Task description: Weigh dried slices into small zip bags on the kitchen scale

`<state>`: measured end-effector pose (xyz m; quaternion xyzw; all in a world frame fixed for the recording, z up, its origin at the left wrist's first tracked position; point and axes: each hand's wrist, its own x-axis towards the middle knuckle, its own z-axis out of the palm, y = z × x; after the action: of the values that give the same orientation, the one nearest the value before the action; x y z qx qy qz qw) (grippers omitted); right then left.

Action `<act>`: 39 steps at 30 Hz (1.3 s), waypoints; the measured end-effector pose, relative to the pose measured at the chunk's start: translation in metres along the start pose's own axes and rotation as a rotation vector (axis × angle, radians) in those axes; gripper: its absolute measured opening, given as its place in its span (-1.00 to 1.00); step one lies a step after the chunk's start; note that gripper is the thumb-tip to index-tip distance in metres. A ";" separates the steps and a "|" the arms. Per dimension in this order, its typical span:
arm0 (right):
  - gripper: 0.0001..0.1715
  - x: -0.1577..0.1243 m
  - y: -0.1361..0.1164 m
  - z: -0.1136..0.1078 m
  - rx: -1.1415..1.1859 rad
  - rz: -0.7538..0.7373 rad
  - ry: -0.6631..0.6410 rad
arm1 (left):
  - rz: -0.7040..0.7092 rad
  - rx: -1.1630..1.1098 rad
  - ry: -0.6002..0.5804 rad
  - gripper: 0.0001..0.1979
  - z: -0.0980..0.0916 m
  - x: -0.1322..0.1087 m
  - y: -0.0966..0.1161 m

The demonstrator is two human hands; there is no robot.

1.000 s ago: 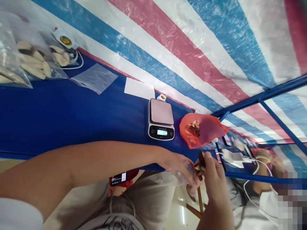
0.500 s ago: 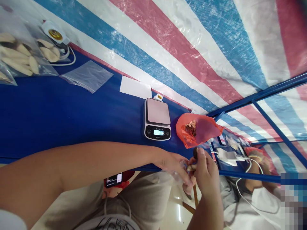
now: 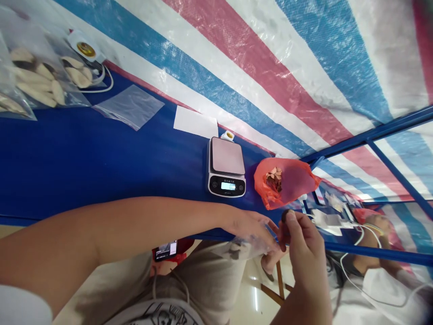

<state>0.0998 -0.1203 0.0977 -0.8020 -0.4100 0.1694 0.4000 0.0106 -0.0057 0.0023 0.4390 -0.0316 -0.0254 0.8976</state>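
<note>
Left hand point(image 3: 256, 228) grips clear bag point(image 3: 248, 247); right hand point(image 3: 304, 240) pinches dark piece point(image 3: 284, 216). The pale piece between them no longer shows, possibly now bagged.

Counts from one white-and-black digital scale point(image 3: 227, 155): left, one flat clear plastic bag point(image 3: 133, 108) and one white rectangular paper sheet point(image 3: 196, 122) are lying; right, one red translucent plastic bag point(image 3: 299, 180) is sitting; near right, the wearer's two bare hands point(image 3: 306, 239) are holding one crumpled clear plastic bag point(image 3: 238, 249).
</note>
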 end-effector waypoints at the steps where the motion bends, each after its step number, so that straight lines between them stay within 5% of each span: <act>1: -0.53 0.000 0.002 -0.001 0.050 0.008 -0.032 | -0.054 -0.033 0.002 -0.30 0.000 0.000 0.001; 4: -0.57 -0.001 0.005 -0.003 0.112 0.008 -0.065 | -0.151 -0.114 -0.002 -0.29 0.000 0.000 0.004; 25: -0.60 0.000 0.002 -0.003 0.163 0.056 -0.173 | -0.120 -0.128 -0.042 -0.47 0.002 -0.002 0.009; 33: -0.63 0.010 0.000 -0.032 -0.138 0.076 -0.594 | -0.029 -0.017 -0.119 -0.53 0.001 -0.002 0.008; 39: -0.70 0.015 -0.009 -0.040 -0.282 0.073 -0.702 | -0.044 -0.017 -0.154 -0.44 0.003 -0.007 0.015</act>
<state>0.1285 -0.1252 0.1300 -0.7565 -0.5125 0.3899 0.1147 0.0041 0.0016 0.0152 0.4286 -0.0906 -0.0790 0.8955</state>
